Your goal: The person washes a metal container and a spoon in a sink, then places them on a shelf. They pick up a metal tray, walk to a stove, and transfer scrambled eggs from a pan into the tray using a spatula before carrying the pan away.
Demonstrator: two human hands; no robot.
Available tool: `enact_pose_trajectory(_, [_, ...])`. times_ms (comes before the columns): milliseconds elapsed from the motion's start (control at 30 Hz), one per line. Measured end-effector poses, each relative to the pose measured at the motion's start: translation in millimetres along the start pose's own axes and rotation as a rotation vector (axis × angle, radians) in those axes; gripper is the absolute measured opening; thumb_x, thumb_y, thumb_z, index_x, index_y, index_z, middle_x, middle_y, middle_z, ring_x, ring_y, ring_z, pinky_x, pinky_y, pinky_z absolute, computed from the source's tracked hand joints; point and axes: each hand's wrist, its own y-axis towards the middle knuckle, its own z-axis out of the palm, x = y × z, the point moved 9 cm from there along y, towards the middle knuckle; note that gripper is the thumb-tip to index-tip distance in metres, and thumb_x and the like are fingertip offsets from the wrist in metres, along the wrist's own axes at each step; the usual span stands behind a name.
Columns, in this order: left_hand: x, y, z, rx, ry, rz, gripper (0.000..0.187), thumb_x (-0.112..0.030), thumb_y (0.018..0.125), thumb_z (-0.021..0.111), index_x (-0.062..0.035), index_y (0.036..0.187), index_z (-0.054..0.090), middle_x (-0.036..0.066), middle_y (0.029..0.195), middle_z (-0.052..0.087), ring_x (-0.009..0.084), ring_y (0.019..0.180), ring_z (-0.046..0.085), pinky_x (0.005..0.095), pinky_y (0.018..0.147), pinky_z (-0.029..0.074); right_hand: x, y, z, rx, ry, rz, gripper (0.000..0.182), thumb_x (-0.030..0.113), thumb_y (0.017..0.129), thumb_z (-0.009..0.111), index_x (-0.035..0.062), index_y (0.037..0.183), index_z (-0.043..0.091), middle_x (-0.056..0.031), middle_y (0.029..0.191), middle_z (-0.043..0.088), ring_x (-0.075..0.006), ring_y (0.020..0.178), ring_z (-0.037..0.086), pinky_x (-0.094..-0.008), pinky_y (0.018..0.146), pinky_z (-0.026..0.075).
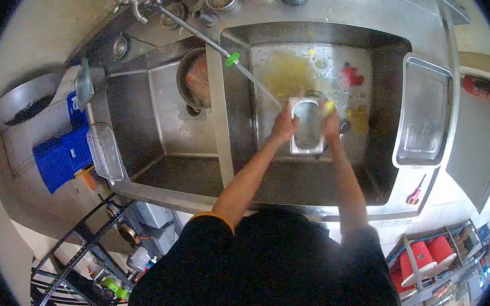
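Observation:
A small rectangular steel pan (306, 148) is held over the right sink basin, its open side up. Its left rim is gripped by my left hand (284, 126), fingers closed around the edge. At the right rim, my right hand (331, 125) is closed on a yellow sponge (329, 107), somewhat blurred and pressed close to the pan. The long tap spout (197, 34) with a green band reaches down to just left of the pan, and water seems to run from its end.
Red and yellow food scraps (352, 76) lie on the wet floor of the right basin (386, 107). A round pot (182, 83) sits in the left basin. On the right ledge are a steel tray (424, 113) and pink-handled scissors (415, 194); a wire basket (106, 152) leans at left.

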Motion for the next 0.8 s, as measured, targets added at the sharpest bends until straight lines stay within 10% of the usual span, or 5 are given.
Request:
enact_pose_trajectory(100, [-2,-8,-6,-0.315,-0.130,0.186,0.062,-0.025,0.083,0.053,0.0056,0.130,0.027,0.030,0.112,0.051,0.0450,0.103,0.050,0.0484,0.090,0.039,11,4,42,0.741,-0.123,-0.301,0.045,0.023,0.090,0.050,0.0034,0.129,0.038,-0.0236,0.111,0.050,-0.0357,0.096,0.053,-0.0400,0.078,0.042])
enact_pose_trajectory(200, [19,-5,-23,-0.178,-0.226,-0.070,0.059,-0.026,0.083,0.052,0.0026,0.129,0.030,0.029,0.112,0.052,0.0434,0.104,0.051,0.0471,0.089,0.041,-21,-17,43,-0.248,-0.418,-0.454,0.044,0.019,0.089,0.051,0.0001,0.126,0.038,-0.0250,0.110,0.050,-0.0395,0.102,0.052,-0.0415,0.083,0.043])
enact_pose_trajectory(300, [25,-3,-45,-0.334,-0.064,0.009,0.052,-0.023,0.083,0.051,0.0006,0.126,0.034,0.029,0.107,0.055,0.0432,0.099,0.054,0.0473,0.084,0.043,-1,-60,43,0.108,-0.154,-0.100,0.047,0.018,0.086,0.052,0.0004,0.127,0.037,-0.0264,0.112,0.050,-0.0418,0.104,0.050,-0.0433,0.086,0.043])
enact_pose_trajectory(600, [-14,1,-37,-0.176,-0.143,0.133,0.045,-0.024,0.084,0.051,-0.0026,0.122,0.039,0.028,0.094,0.058,0.0446,0.087,0.056,0.0501,0.076,0.044,16,-8,15,-0.151,-0.079,0.211,0.045,0.035,0.092,0.044,-0.0004,0.121,0.044,-0.0253,0.103,0.056,-0.0396,0.095,0.056,-0.0451,0.077,0.044])
enact_pose_trajectory(800, [21,34,-72,-0.243,-0.085,-0.102,0.047,-0.036,0.088,0.051,0.0010,0.118,0.046,0.027,0.096,0.058,0.0425,0.089,0.057,0.0468,0.077,0.044,-95,-63,79,0.263,-0.123,0.131,0.040,0.035,0.093,0.043,-0.0002,0.111,0.049,-0.0234,0.092,0.059,-0.0362,0.089,0.057,-0.0425,0.078,0.044])
